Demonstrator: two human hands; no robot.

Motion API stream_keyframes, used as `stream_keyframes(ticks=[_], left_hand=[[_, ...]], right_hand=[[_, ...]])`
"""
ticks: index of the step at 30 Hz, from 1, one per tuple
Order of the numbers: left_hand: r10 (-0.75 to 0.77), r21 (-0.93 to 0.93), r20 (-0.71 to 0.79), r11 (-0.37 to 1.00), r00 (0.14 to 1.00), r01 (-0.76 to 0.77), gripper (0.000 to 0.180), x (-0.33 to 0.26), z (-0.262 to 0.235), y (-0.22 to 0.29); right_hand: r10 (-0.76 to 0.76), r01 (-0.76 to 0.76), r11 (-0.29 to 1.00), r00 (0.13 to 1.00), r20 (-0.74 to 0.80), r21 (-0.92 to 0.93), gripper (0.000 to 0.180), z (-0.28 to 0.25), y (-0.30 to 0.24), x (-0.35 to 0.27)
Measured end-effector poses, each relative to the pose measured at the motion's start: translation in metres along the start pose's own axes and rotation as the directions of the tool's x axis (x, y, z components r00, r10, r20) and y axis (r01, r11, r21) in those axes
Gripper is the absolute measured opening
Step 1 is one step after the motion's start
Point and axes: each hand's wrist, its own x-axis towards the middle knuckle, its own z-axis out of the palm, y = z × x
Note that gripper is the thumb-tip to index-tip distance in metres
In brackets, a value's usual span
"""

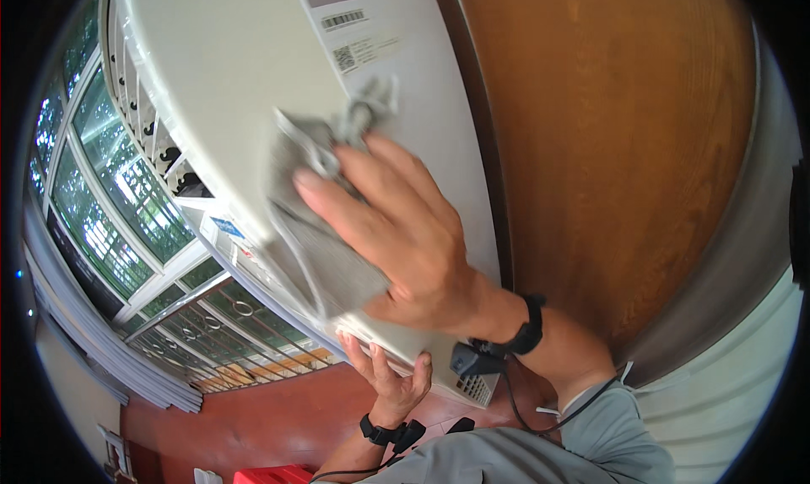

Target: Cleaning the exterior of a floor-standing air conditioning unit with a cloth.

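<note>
A grey cloth (316,231) with white edging lies bunched under my right hand (405,239), pressed to the panel of a large white appliance (211,70). The fingers of that hand curl over the cloth, and its upper part is smeared by motion. Below, my left hand (395,384) rests its spread fingertips against the appliance's near edge, with nothing held in it. Printed labels (346,54) are stuck on the panel above the cloth. Each wrist wears a black strap with a small device and a cable.
A brown wooden door or panel (616,129) stands close on the right, beside pale folded fabric (726,383). To the left are tall windows (118,180) with a metal railing (228,324) and a grey curtain (110,340). A red object (274,474) sits on the reddish floor (202,433).
</note>
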Motion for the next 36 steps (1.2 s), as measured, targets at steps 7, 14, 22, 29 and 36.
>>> stream_keyframes(ticks=[7,14,22,29,36], left_hand=[[0.02,-0.015,0.023,1.0,1.0,-0.019,0.079,0.006,-0.008,0.008],[0.038,-0.098,-0.05,0.994,0.998,-0.043,0.075,0.0,0.002,0.006],[0.009,-0.007,-0.03,1.0,1.0,-0.009,0.08,-0.011,0.007,-0.005],[0.058,0.088,-0.023,0.995,0.998,-0.056,0.084,-0.018,0.007,-0.015],[0.094,0.069,-0.003,0.993,0.996,-0.093,0.083,-0.017,0.006,-0.014]], right_hand=[[0.055,-0.066,0.99,0.995,-0.083,-0.128,0.063,-0.01,0.057,-0.011],[0.567,-0.595,0.779,0.803,-0.186,-0.197,0.056,-0.034,0.069,-0.16],[0.971,-0.973,-0.204,-0.186,-0.151,-0.109,0.047,-0.066,0.069,-0.34],[0.807,-0.839,-0.54,-0.537,-0.247,0.059,0.057,-0.071,0.037,-0.464],[0.775,-0.836,-0.543,-0.462,-0.43,-0.08,0.063,-0.062,0.098,-0.45]])
